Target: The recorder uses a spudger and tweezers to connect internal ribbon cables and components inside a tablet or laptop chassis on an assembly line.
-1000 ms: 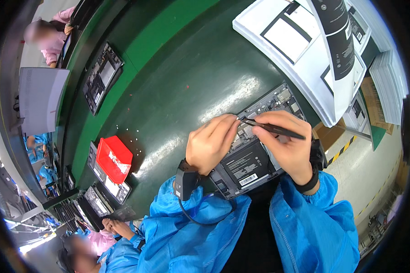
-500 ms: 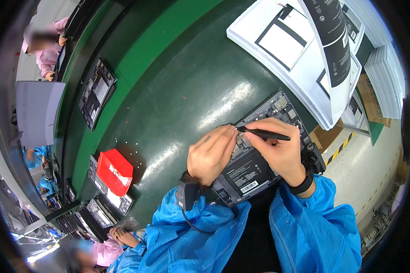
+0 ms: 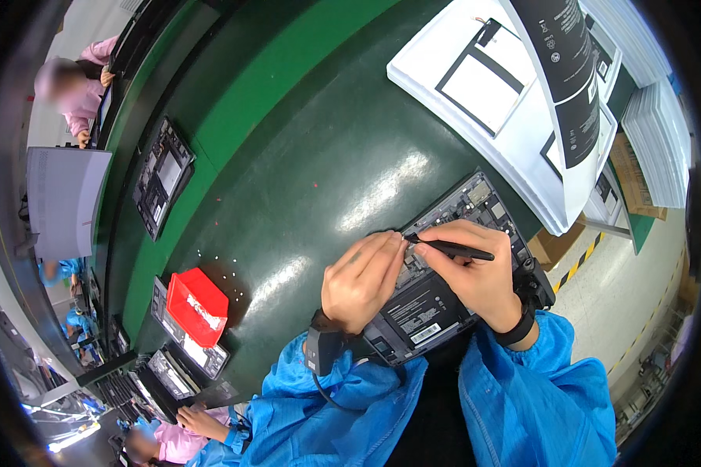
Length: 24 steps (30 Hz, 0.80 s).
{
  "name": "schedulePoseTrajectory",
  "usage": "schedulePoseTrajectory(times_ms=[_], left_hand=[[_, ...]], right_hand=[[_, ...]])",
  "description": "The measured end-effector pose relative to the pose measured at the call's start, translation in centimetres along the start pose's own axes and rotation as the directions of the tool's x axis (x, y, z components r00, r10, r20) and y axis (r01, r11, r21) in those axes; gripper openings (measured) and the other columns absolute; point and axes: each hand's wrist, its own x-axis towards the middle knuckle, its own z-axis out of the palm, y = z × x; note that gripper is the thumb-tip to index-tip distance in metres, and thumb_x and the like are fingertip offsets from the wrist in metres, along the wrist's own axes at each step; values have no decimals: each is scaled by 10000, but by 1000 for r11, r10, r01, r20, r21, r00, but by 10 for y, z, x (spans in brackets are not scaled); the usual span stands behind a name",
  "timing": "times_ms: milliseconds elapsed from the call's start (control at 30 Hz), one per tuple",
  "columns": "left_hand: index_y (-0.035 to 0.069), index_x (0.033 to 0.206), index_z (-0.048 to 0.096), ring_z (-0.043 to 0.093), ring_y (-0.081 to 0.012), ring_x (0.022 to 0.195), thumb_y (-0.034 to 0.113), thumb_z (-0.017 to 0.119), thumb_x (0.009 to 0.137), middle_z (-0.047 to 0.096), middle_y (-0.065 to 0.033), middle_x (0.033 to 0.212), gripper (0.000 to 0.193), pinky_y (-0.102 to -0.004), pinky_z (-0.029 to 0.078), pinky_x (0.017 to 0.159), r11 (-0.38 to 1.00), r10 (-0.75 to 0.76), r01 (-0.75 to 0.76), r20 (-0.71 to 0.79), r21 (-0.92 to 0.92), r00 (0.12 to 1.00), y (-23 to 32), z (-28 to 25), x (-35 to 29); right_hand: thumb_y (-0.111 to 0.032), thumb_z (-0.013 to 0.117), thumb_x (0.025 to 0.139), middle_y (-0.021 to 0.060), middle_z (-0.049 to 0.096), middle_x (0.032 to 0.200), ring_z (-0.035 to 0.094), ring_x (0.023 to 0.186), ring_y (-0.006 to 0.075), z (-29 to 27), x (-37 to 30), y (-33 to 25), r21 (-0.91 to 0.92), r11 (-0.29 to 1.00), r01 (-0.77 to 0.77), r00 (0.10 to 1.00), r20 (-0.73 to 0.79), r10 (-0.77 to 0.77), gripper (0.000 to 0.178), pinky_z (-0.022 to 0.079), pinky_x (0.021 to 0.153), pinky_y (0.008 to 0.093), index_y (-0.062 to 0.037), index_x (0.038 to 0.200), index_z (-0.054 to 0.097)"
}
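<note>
An opened laptop base (image 3: 484, 204) lies in front of me, its boards bare and a black battery (image 3: 417, 313) with a white label fitted along its near side. My right hand (image 3: 479, 272) grips a slim black pen-shaped tool (image 3: 461, 250), pinched between thumb and fingers, its tip pointing left over the laptop's far-left edge. Right at that tip are the fingertips of my left hand (image 3: 362, 284), which are pressed together; whatever they hold is hidden. The back of this hand is towards me, above the laptop's left side.
White foam trays (image 3: 420, 74) with flat batteries stand at the far right, a curled black printed sheet (image 3: 572, 101) above them. A red bin (image 3: 197, 307) sits on another laptop part at left, small white bits beside it. Another opened laptop (image 3: 163, 177) lies farther left. Co-workers sit along the left.
The whole scene sits slightly lower in the picture. Both my hands keep their places at the laptop's edge, with the tool tip still by the left fingertips. A co-worker's hand at lower left has shifted.
</note>
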Motion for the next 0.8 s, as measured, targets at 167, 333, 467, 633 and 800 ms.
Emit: schedulePoseTrajectory(times_ms=[167,333,467,633,800], left_hand=[[-2,1039,742,741,-283,938,-9,785,821,744,-127,1026,222,-359,626,773,999,38,-38,5,31,999,-2,-1,0],[-9,1039,741,740,-292,947,-8,786,819,743,-135,1037,224,-361,622,802,997,48,-49,11,65,999,0,-3,2],[-19,1033,740,741,-288,963,-17,784,815,746,-135,1042,222,-362,621,824,996,68,-69,15,51,998,-1,-4,6],[-29,1026,739,742,-284,977,-31,785,801,746,-139,1037,230,-365,622,835,991,104,-108,49,80,993,0,-14,6],[-23,998,752,753,-290,937,-38,789,793,757,-147,994,208,-369,621,840,990,61,-59,-16,129,998,0,-22,-2]], right_hand=[[-4,788,841,116,765,915,715,725,132,-3,1,2,-19,997,69,997,23,-68,151,501,524,225,16,990,769],[-3,792,841,119,762,909,705,722,118,-1,0,0,56,998,34,999,15,-35,145,507,564,215,14,984,770],[-8,800,842,96,754,923,663,722,67,-2,-1,10,192,981,-13,999,-32,20,158,481,561,194,13,995,769],[-5,790,858,75,730,996,628,757,37,-1,-3,13,285,958,6,992,-119,29,199,460,567,182,10,1052,748],[-16,781,873,82,725,1000,644,781,58,-4,-2,11,301,954,-8,996,-85,35,190,485,580,193,11,1058,742]])
